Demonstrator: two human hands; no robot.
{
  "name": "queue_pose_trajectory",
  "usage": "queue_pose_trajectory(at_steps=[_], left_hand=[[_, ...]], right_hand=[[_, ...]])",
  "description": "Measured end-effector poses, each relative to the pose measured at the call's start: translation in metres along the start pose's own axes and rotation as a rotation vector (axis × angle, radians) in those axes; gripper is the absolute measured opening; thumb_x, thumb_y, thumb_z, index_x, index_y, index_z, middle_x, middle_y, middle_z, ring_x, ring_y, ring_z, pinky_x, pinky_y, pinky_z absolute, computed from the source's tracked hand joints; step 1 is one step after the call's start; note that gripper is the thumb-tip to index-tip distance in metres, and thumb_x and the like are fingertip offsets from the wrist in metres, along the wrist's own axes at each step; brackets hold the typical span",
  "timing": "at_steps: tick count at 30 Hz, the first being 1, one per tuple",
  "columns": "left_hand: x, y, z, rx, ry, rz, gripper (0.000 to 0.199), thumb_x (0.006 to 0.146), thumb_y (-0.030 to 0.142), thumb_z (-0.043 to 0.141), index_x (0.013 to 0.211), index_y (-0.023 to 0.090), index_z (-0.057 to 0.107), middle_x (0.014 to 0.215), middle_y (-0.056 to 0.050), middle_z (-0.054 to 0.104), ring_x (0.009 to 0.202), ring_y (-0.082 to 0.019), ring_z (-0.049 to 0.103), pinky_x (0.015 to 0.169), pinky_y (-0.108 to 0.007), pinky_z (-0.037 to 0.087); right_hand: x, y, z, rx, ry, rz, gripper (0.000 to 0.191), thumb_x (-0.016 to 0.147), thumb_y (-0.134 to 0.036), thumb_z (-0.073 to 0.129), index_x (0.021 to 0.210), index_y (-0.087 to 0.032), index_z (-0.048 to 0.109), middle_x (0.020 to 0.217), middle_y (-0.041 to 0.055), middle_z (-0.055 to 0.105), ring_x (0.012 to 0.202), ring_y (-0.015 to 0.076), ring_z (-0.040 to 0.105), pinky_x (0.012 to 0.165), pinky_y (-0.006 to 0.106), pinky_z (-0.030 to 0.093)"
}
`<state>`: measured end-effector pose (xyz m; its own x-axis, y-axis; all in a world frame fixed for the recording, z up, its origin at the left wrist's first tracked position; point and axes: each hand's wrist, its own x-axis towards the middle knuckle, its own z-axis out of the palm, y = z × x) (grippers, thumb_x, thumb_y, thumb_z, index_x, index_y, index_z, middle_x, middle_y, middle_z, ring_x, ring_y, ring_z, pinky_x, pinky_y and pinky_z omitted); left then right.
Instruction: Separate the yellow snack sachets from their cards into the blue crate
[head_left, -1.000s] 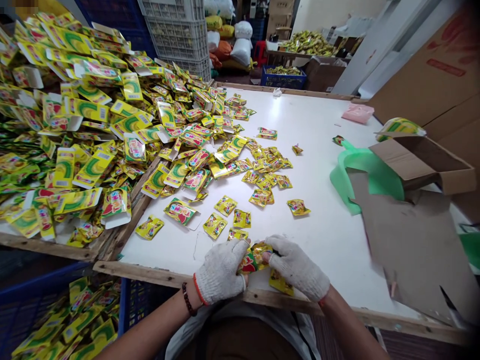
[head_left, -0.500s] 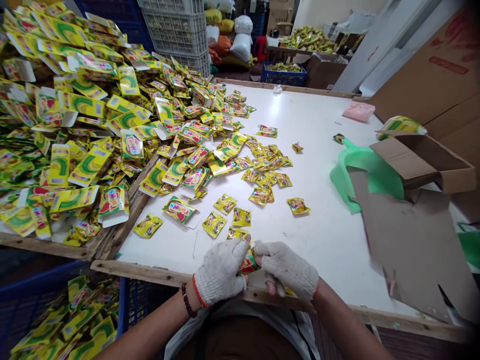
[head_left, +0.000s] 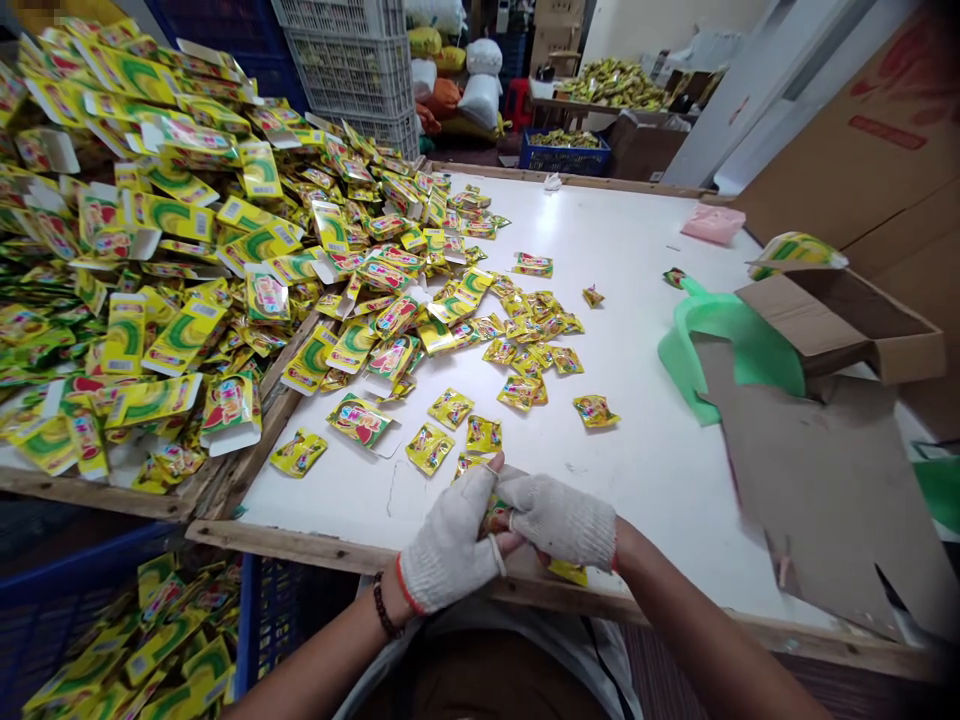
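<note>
My left hand [head_left: 456,535], in a white knitted glove with bare fingertips, is closed around one side of a small green and red box [head_left: 495,512] near the table's front edge. From the right, my right hand [head_left: 561,518], gloved the same way, has its fingers closed at the same box and covers most of it. Just beyond the hands lie loose yellow sachets [head_left: 484,434]. A green box with an open flap [head_left: 360,420] rests to their left. Part of a yellow packet [head_left: 568,571] shows beneath my right hand.
A big heap of yellow boxes [head_left: 176,335] fills the left. Below it stands a blue crate [head_left: 247,620] of boxes. On the right are a green dustpan [head_left: 679,350], flat cardboard [head_left: 810,480] and an open carton [head_left: 911,350]. A wooden rim [head_left: 315,547] edges the white table.
My right hand has shifted slightly left and turned over the box, hiding more of it. My left hand has tilted more upright, its fingers now under my right hand.
</note>
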<state>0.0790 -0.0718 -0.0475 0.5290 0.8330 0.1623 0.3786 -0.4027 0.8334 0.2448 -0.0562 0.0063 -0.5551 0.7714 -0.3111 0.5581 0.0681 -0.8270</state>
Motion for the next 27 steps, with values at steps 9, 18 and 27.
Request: queue_pose_trajectory(at_steps=[9,18,27], left_hand=[[-0.004,-0.001,-0.011,-0.832,0.036,-0.474,0.04,0.077,0.016,0.058,0.109,0.022,0.034,0.11,-0.009,0.059,0.092,-0.019,0.063,0.079,-0.034,0.052],[-0.008,-0.006,-0.013,-0.628,-0.027,-0.432,0.034,0.078,0.022,0.058,0.107,0.02,0.043,0.095,-0.004,0.06,0.083,-0.016,0.06,0.074,-0.029,0.049],[0.013,-0.01,-0.034,-0.57,-0.06,-0.359,0.028,0.078,0.024,0.058,0.103,0.016,0.051,0.087,-0.003,0.06,0.079,-0.015,0.057,0.073,-0.026,0.047]], right_hand=[[-0.008,0.024,0.041,0.232,0.767,0.077,0.016,0.075,-0.02,0.053,0.09,-0.018,0.058,0.085,0.004,0.064,0.075,0.017,0.061,0.07,0.029,0.05],[-0.004,0.035,0.069,0.572,0.805,0.241,0.027,0.072,-0.031,0.061,0.095,-0.018,0.057,0.087,0.0053,0.066,0.08,0.0199,0.063,0.072,0.032,0.052],[-0.003,0.034,0.055,0.413,0.7,0.116,0.032,0.077,-0.031,0.055,0.105,-0.016,0.058,0.08,0.0038,0.067,0.071,0.0168,0.061,0.064,0.028,0.052]])
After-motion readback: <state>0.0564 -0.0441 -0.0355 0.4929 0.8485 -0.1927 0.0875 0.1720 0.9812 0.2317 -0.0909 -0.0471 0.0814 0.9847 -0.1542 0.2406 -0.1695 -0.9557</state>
